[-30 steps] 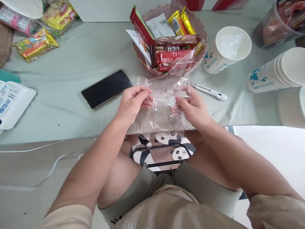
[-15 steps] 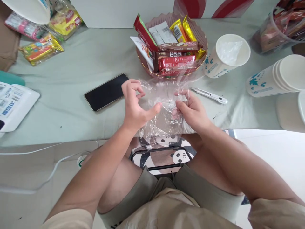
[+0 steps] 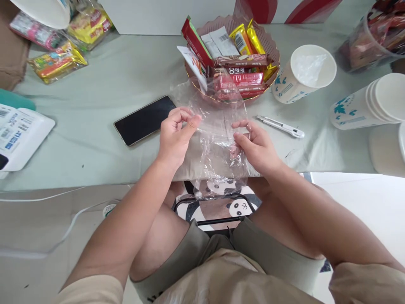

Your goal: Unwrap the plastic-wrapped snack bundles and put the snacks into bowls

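Note:
A crumpled clear plastic bag is stretched between my two hands over the front edge of the table. The thumb and fingers of my left hand pinch it at its upper left. My right hand grips its right side, with fingertips showing through the film. Behind the bag stands a pink ribbed bowl of wrapped snack bars, and the bag's upper part overlaps its front. A black phone lies just left of my left hand. Right of my right hand is a white utility knife.
A paper cup with clear plastic inside stands at the right, near stacked paper cups and a clear tub of packets. Snack packets and a white box-like item lie at the left. White cables run below the table.
My left hand has closed from a spread thumb into a pinch on the bag. The bag's top has swung left and spread out. My right hand keeps its grip.

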A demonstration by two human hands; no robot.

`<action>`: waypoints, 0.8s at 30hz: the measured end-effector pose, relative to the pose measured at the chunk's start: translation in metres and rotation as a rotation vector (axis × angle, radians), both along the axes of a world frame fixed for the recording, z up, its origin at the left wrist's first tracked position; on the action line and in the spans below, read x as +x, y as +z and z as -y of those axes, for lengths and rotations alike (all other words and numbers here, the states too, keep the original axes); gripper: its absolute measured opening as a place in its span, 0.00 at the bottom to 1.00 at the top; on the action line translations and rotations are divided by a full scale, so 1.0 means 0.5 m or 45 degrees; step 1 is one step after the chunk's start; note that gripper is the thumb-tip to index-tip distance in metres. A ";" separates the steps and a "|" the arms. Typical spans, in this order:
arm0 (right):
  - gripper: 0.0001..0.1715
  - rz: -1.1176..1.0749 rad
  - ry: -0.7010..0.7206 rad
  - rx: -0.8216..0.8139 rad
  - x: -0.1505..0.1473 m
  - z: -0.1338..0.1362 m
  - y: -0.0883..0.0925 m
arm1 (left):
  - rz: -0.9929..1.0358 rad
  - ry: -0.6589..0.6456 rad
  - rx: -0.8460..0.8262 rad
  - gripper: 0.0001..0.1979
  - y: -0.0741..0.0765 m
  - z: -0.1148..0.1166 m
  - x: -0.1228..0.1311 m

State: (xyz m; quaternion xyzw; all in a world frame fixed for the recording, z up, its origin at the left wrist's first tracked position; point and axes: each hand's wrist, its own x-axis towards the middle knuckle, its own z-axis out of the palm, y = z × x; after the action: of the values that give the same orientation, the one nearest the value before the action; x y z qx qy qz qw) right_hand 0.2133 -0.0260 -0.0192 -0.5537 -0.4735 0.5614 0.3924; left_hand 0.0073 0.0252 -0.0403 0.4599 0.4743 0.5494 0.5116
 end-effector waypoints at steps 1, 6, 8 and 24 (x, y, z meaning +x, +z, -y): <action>0.22 -0.017 -0.031 0.011 0.000 0.000 0.001 | 0.101 0.013 -0.035 0.24 0.000 0.000 0.000; 0.23 -0.107 -0.119 0.078 0.003 -0.003 0.003 | 0.470 -0.025 -0.254 0.25 -0.003 0.010 0.013; 0.24 -0.131 -0.141 0.100 0.006 -0.003 0.003 | 0.452 -0.146 -0.293 0.28 -0.001 0.018 0.021; 0.24 -0.164 -0.154 0.202 0.020 -0.006 -0.010 | 0.371 -0.154 -0.263 0.18 0.005 0.016 0.029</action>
State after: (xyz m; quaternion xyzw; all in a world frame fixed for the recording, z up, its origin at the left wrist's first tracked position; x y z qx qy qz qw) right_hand 0.2231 -0.0229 -0.0241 -0.5113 -0.4558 0.5319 0.4978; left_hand 0.0218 0.0174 -0.0376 0.3482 0.4204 0.5268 0.6515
